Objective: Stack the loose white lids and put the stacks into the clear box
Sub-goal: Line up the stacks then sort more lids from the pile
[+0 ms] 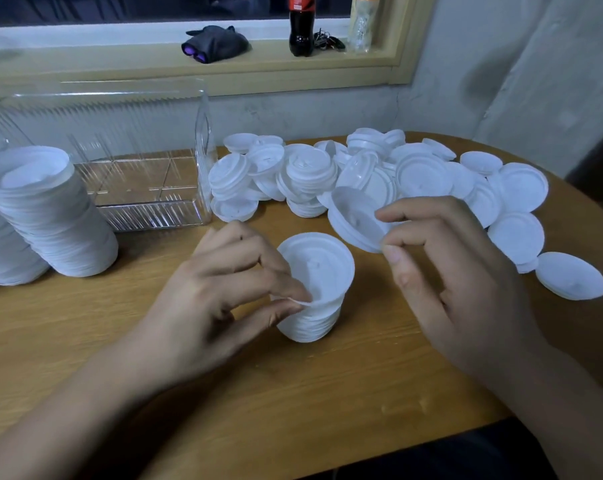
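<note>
Hands (pixel 217 299) (pixel 466 282) on stack (pixel 315 271), lid (pixel 357 220); heap (pixel 418 174) beyond

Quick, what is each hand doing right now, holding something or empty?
Left hand: pinches the rim of the small lid stack.
Right hand: holds a tilted white lid.

Our short upright stack of round white plastic lids (pixel 315 289) touches our left hand (pixel 224 289); loose lids (pixel 421 171) heap beyond our right hand (pixel 449 271).

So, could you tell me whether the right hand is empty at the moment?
No, the right hand pinches a tilted white lid by its rim, close to the short stack.
</note>
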The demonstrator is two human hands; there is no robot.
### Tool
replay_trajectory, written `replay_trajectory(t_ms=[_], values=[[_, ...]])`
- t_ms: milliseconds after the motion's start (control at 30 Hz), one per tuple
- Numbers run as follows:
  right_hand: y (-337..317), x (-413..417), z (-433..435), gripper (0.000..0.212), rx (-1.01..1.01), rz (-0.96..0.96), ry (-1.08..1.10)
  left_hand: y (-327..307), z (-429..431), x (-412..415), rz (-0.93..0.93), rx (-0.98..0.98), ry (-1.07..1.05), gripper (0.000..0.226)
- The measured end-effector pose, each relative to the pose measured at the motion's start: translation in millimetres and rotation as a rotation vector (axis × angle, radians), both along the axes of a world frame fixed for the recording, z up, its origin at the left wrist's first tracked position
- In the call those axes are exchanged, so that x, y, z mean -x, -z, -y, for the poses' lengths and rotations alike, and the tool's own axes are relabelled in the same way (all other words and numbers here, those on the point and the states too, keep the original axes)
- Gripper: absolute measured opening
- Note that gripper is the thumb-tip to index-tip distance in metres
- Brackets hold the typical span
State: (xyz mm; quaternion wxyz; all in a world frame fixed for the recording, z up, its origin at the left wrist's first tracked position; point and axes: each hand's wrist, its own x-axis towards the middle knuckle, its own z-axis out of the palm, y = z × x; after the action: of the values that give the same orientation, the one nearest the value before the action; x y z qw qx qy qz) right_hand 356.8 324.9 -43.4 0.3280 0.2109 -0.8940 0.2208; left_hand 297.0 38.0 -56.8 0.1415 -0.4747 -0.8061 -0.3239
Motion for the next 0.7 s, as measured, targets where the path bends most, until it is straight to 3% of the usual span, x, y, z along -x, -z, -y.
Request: replay_trajectory(t_ms=[233, 500, 700], values=[[1.7, -2.0, 2.1, 0.013, 0.009, 0.081, -0.020, 0.0, 3.8, 0.4, 0.047, 0.053, 0.016, 0.009], [12.1, 3.6, 1.0, 0.010, 0.116, 0.155, 0.075, 0.9, -4.3, -4.1, 0.192, -0.235, -0.130, 0.006], [16.1, -0.4, 2.9, 0.010, 0.139, 0.204, 0.087, 4.0, -7.6, -5.8, 0.200, -0.127, -0.088, 0.005]])
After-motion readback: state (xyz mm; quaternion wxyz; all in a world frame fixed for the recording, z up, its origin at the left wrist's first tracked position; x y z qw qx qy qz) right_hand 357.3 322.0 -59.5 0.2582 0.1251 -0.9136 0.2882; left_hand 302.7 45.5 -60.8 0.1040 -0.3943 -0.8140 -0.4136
